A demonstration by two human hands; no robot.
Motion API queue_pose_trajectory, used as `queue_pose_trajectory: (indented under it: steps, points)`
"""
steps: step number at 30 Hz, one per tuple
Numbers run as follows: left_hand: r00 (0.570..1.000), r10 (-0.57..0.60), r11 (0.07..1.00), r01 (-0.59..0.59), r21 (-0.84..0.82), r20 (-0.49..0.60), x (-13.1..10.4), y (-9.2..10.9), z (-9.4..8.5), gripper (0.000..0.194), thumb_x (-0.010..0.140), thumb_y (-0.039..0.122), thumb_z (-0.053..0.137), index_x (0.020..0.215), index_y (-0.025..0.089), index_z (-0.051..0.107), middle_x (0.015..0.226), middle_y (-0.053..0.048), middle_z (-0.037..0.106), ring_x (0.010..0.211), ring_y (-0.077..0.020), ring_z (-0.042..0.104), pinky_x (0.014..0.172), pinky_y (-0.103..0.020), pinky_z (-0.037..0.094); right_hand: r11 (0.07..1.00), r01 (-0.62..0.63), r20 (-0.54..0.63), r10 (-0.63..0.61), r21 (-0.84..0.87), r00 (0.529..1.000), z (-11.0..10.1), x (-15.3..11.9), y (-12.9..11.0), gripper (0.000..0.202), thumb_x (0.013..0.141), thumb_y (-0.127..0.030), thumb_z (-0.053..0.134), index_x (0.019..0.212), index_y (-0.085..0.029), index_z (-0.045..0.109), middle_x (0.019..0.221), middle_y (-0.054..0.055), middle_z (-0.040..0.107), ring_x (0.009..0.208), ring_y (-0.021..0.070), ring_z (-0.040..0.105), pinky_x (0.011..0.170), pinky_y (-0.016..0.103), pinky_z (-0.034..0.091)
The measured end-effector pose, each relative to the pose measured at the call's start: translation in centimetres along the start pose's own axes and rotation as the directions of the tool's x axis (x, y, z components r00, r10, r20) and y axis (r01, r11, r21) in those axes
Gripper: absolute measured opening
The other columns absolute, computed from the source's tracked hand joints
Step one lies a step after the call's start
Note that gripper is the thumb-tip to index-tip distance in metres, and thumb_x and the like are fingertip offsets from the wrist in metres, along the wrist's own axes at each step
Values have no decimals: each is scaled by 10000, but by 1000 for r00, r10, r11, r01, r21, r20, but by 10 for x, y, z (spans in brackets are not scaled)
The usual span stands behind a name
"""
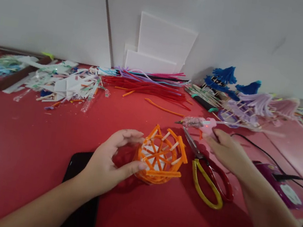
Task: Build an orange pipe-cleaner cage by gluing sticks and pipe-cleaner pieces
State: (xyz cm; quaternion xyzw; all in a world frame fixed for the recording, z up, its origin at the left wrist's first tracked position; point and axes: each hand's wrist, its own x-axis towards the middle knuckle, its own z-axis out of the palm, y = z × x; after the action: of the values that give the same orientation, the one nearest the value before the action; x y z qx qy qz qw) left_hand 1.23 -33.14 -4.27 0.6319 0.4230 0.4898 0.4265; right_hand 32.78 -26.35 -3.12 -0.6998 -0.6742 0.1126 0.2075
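Observation:
An orange structure [158,158] of fuzzy strips and short pale sticks, round with crossing spokes, stands on the red table [34,141]. My left hand [117,158] grips its left side between thumb and fingers. To the right, my right hand [223,144] is closed around the handle of a pink glue gun [208,125], whose nozzle points left. Scissors [206,176] with one yellow and one red handle lie slightly open between the orange structure and my right forearm.
A black phone [78,209] lies under my left forearm. Behind are scraps [70,83], red strips [149,88], a cutter [203,103] and blue and purple models [225,83]. A purple power box [278,185] with black cords is at right.

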Motion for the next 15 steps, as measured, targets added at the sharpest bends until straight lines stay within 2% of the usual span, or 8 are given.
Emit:
queue_pose_trajectory:
  steps: [5, 7, 10, 12, 13, 15]
  points:
    - [997, 70, 987, -75, 144, 37, 3, -1, -3, 379, 763, 340, 799, 1101, 194, 709, 1061, -103, 761, 970, -213, 727, 892, -327, 590, 990, 34, 25, -31, -137, 999, 12, -9, 6, 271, 876, -347, 401, 619, -266, 377, 648, 74, 606, 671, 238, 594, 644, 358, 420]
    - [996, 84, 983, -87, 160, 23, 3, -1, -4, 359, 754, 342, 807, 1068, 190, 724, 1023, -101, 769, 936, -212, 730, 865, -321, 596, 983, 47, 13, -46, -176, 999, 13, -9, 6, 279, 903, -348, 396, 646, -251, 443, 725, 111, 635, 759, 271, 616, 707, 385, 439]
    - [997, 82, 986, -82, 147, 11, 3, -2, -4, 345, 751, 329, 812, 1054, 188, 725, 1004, -93, 773, 922, -205, 733, 855, -302, 595, 962, 100, -109, -131, -252, 985, 14, -6, -2, 223, 904, -363, 479, 850, -181, 596, 946, 172, 655, 939, 325, 602, 836, 443, 444]
    - [996, 84, 987, -84, 134, 6, 2, -3, -4, 349, 749, 318, 816, 1062, 196, 722, 1018, -84, 773, 932, -196, 732, 862, -284, 588, 929, 235, -150, -286, -286, 947, 13, -4, -13, 234, 918, -339, 507, 966, -151, 638, 1002, 164, 646, 983, 317, 576, 892, 451, 430]
    - [996, 87, 988, -87, 125, 4, 2, -3, -3, 352, 745, 318, 820, 1062, 198, 722, 1019, -81, 773, 932, -193, 732, 860, -278, 587, 898, 330, -116, -376, -290, 919, 13, -2, -21, 232, 929, -327, 512, 967, -150, 659, 982, 147, 645, 967, 299, 567, 898, 437, 427]
    - [996, 86, 991, -86, 103, 9, 1, -3, -3, 356, 742, 328, 825, 1056, 196, 723, 1012, -84, 774, 923, -193, 733, 852, -276, 587, 824, 502, 34, -512, -262, 858, 12, 2, -40, 238, 946, -302, 515, 910, -153, 697, 949, 126, 635, 923, 264, 542, 882, 403, 419]
